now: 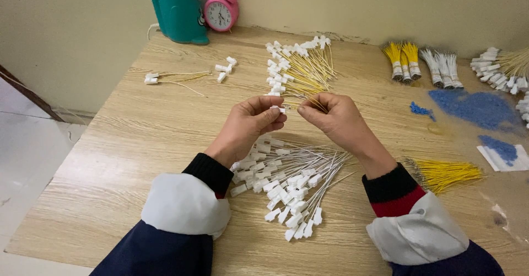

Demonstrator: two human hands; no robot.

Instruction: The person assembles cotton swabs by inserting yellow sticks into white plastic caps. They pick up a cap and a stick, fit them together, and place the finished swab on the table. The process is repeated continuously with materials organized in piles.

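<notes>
Both hands meet above the counter (138, 143): the left hand (250, 122) pinches a small white connector (281, 109), the right hand (336, 119) pinches thin yellow wires (313, 103) at it, raised for a close view. White-wire pile (286, 185) just below; pale wall, pink alarm clock (220, 8) behind.

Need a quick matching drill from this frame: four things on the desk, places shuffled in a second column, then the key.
Things:
1. pink alarm clock
2. blue granules
3. white-wire pile
4. small white connector

Places:
A. between the fingertips of the left hand and the right hand
B. near table edge, under the wrists
C. far edge, beside the teal holder
D. right side of the table

Pairs: 1-C, 2-D, 3-B, 4-A
</notes>
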